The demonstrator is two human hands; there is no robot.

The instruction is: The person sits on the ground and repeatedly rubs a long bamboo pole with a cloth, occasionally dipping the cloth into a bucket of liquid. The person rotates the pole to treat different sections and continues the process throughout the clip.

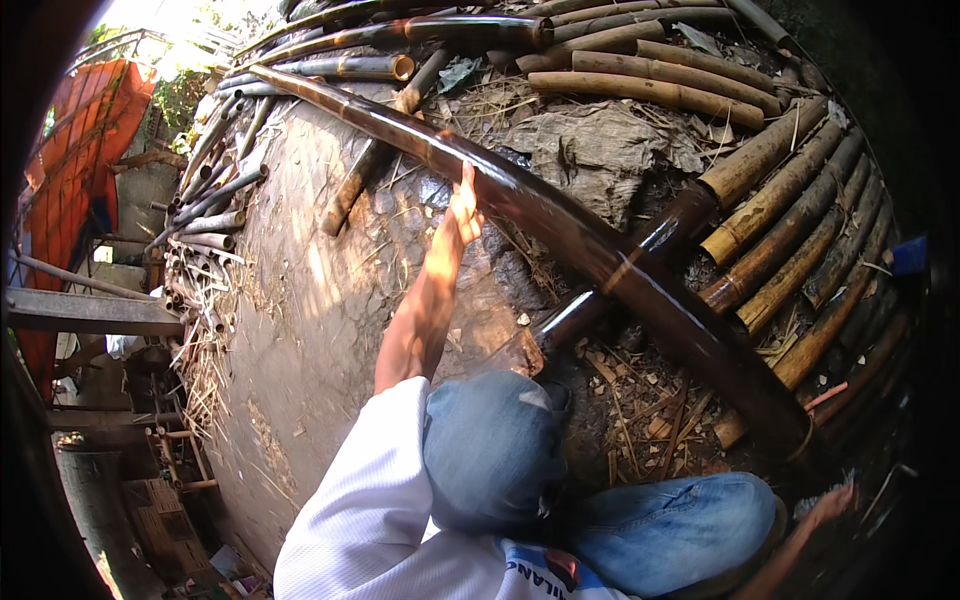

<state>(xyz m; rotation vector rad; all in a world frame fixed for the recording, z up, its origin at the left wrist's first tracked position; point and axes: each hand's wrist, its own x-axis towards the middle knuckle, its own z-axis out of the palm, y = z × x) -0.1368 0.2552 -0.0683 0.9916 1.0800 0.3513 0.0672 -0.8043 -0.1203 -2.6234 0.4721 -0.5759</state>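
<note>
A long, dark, wet bamboo pole (540, 205) runs slantwise from the far left to the near right. It lies across a shorter dark bamboo piece (665, 232). My left hand (464, 208) holds the pole's near side around its middle, one digit stretched up against it and the other fingers mostly hidden. At the lower right, beside the pole's near end, is my right hand (832, 503), dim and blurred. Its fingers look closed around something pale, too unclear to name. My bent knee (495, 450) in blue jeans is just below the left forearm.
Cut bamboo poles (775, 190) lie in rows at the right, with more poles (650, 85) at the far side. A weathered wood block (590, 150) sits behind the long pole. Thin bamboo pieces (200, 290) are heaped at the left, near an orange sheet (85, 150).
</note>
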